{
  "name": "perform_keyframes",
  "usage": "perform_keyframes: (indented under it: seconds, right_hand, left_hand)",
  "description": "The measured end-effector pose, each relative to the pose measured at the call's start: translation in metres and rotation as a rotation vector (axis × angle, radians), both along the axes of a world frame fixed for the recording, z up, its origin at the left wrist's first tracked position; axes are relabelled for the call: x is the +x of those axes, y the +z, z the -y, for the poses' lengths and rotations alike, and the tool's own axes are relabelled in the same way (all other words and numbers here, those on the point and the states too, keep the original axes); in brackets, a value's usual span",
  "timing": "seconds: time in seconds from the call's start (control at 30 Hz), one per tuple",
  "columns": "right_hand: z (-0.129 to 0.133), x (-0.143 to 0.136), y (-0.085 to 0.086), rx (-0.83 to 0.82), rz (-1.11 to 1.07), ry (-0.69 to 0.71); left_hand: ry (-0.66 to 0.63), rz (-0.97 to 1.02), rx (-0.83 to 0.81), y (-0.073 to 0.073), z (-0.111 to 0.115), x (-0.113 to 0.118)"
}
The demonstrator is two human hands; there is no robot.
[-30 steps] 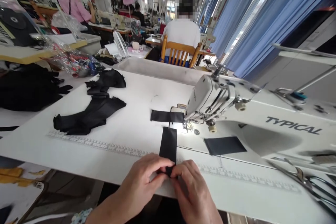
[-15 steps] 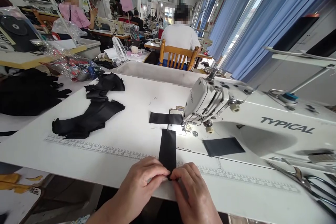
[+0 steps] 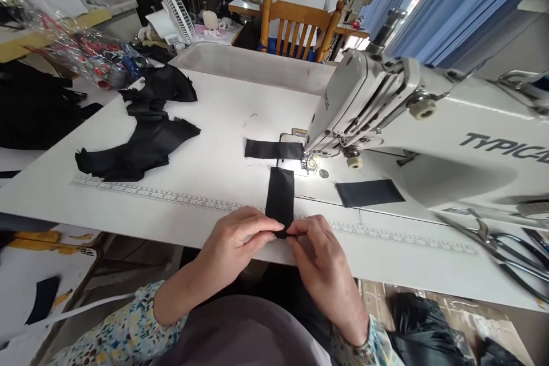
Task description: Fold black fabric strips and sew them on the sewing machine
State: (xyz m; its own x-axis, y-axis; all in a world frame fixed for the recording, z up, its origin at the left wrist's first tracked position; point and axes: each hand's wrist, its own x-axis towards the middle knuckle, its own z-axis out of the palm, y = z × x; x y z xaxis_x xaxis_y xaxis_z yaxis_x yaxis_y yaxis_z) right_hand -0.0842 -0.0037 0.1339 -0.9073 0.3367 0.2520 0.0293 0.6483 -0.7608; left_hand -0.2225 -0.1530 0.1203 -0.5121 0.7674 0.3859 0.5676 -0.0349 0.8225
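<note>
A black fabric strip (image 3: 280, 194) lies lengthwise toward me across the printed ruler (image 3: 184, 199) on the white sewing table. My left hand (image 3: 242, 234) pinches its near end at the left corner. At the right corner of that same end, the fingertips of my right hand (image 3: 316, 246) are closed on the fabric. Just beyond the strip, a second black piece (image 3: 266, 149) lies crosswise, its right end at the presser foot (image 3: 309, 163) of the sewing machine (image 3: 364, 103). A black rectangle of fabric (image 3: 369, 192) rests flat to the right.
Black fabric pieces (image 3: 141, 148) lie on the table's left side. Large scissors (image 3: 493, 243) rest at the right edge. Beyond the table are a trough (image 3: 253, 66), a small white fan (image 3: 176, 11) and a wooden chair (image 3: 300, 14) with a person in white seated on it.
The head view has tilted down, so my sleeves and lap now show and things sit higher in the picture. Both hands still hold the near end of the strip.
</note>
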Motion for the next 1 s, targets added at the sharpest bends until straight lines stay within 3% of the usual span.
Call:
perform_keyframes:
  seconds: [0.37,0.67,1.0]
  right_hand:
    - [-0.0021,0.0013,0.0016,-0.033,0.005,-0.019]
    - [0.0010,0.0003,-0.0013,0.048,-0.008,-0.017]
    - [0.0054,-0.0016,-0.0021,0.179,-0.033,-0.025]
  left_hand:
    - [0.007,0.006,-0.024,0.0020,-0.0008,0.0000]
    - [0.031,0.034,-0.036,0.0037,-0.0019,0.0004]
    - [0.090,-0.120,-0.023,0.0012,-0.0019,0.0030]
